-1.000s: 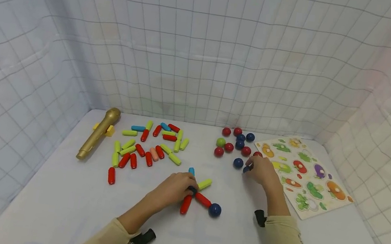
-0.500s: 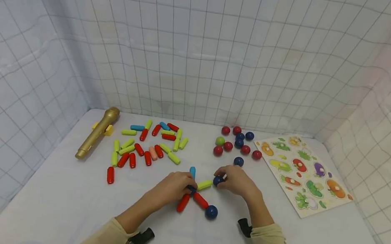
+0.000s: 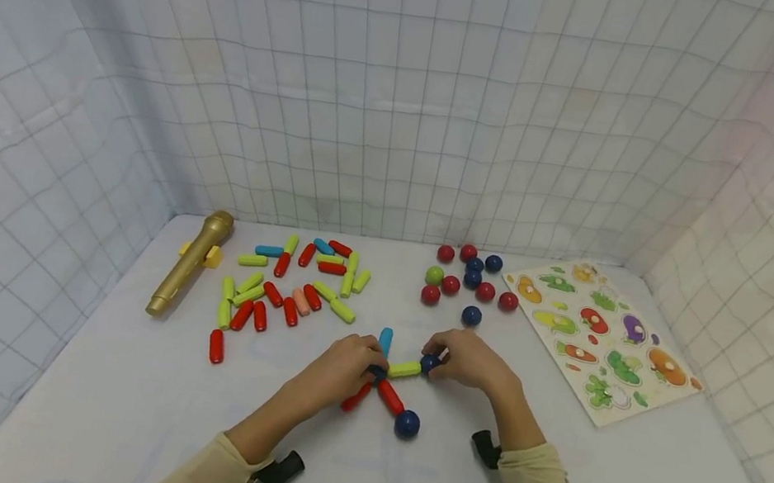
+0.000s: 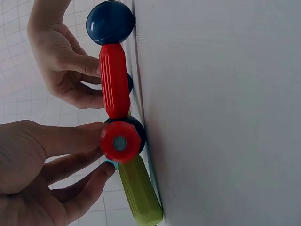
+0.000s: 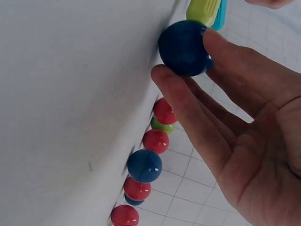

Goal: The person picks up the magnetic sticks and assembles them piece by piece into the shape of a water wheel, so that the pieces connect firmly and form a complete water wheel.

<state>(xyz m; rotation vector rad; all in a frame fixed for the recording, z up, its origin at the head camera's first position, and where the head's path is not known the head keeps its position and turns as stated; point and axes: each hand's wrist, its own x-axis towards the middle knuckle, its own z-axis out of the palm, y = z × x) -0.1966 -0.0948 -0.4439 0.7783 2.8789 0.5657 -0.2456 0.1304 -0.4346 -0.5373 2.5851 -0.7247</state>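
Observation:
With the fingers of my left hand (image 3: pixel 344 367) I pinch a dark blue ball (image 3: pixel 377 373) at the hub of a small stick-and-ball build. Around it sit a light blue rod (image 3: pixel 385 339), a yellow-green rod (image 3: pixel 404 370) and two red rods; one red rod (image 3: pixel 390 396) ends in another dark blue ball (image 3: pixel 407 425). The second red rod (image 4: pixel 120 142) points toward the left wrist camera, showing a grey metal tip. Thumb and fingers of my right hand (image 3: pixel 472 363) pinch a further dark blue ball (image 5: pixel 182 48), which meets the yellow-green rod's outer end.
Several loose red, yellow-green and blue rods (image 3: pixel 259 316) lie at the back left, beside a gold microphone-shaped object (image 3: pixel 191 266). Several red, blue and green balls (image 3: pixel 451 284) are grouped at the back right. A vegetable picture board (image 3: pixel 601 340) lies at the right; gridded white cloth walls (image 3: pixel 404 127) surround the table.
My right hand has carried a blue ball leftward from near the board to the yellow-green rod's end. The build has turned slightly clockwise under my left hand.

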